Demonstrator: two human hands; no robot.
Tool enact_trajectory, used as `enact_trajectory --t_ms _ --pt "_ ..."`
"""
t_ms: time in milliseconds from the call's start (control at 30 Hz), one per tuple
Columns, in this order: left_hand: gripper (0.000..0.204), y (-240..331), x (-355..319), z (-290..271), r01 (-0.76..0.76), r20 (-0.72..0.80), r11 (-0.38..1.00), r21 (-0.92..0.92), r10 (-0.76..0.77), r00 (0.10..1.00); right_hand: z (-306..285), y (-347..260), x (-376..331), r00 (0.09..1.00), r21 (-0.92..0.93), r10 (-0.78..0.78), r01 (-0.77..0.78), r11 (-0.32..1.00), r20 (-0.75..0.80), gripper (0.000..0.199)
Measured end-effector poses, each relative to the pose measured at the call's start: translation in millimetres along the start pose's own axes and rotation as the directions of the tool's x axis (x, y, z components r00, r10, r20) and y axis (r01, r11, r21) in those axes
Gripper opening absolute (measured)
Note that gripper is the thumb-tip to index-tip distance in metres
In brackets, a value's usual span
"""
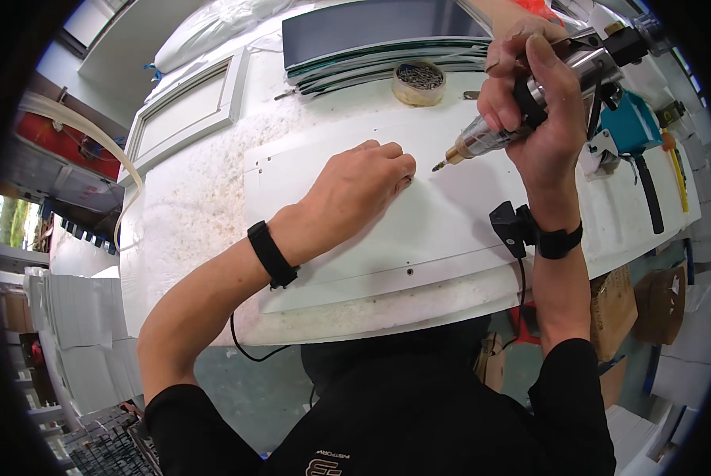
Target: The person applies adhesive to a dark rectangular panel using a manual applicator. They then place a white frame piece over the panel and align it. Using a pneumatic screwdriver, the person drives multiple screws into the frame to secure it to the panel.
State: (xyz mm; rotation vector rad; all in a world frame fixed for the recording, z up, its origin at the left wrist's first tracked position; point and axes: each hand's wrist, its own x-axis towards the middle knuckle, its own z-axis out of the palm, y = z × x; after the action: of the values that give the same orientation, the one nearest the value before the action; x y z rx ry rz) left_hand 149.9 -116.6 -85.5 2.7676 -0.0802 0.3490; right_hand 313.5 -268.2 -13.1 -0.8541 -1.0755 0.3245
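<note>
A white flat panel [451, 222] lies on the worktable, with a few small holes near its edges. My left hand [363, 182] rests on it, fingers curled together; whatever they may hold is hidden. My right hand [542, 103] grips a power screwdriver [486, 136] with a clear-and-metal body. The screwdriver's bit points down and left, just right of my left fingers and over the panel. Beyond the panel, a round tub [419, 83] like a tape ring is full of small dark screws.
Dark flat panels [379, 36] are stacked at the back. A white frame [185, 111] lies at the far left. To the right are a teal tool [632, 120], a black-handled tool [648, 194] and a yellow one [679, 178]. Part of another person's arm [498, 11] shows behind my right hand.
</note>
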Motion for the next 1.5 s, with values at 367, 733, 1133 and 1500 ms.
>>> enact_trajectory --t_ms 367,733,1133,1500 --pt "0.009 2.0 4.4 5.2 0.020 0.004 0.994 0.108 -0.021 1.000 0.1 2.1 -6.9 0.998 0.003 0.051 -0.051 0.999 -0.044 0.029" --pt "0.015 5.1 -2.6 1.9 0.042 -0.027 0.997 0.061 -0.040 0.999 2.5 3.1 -9.4 0.998 0.000 0.059 -0.059 0.998 0.003 0.030" --pt "0.012 13.1 -70.5 -31.3 0.318 0.060 0.620 -0.717 -0.400 0.915 37.0 -8.4 -1.7 0.995 0.296 -0.050 0.021 0.955 0.092 0.032" --pt "0.025 4.6 -127.6 -33.0 0.217 0.088 0.248 -0.944 -0.445 0.891 92.7 -1.0 6.1 0.969 0.437 -0.075 -0.037 0.899 0.234 0.033"
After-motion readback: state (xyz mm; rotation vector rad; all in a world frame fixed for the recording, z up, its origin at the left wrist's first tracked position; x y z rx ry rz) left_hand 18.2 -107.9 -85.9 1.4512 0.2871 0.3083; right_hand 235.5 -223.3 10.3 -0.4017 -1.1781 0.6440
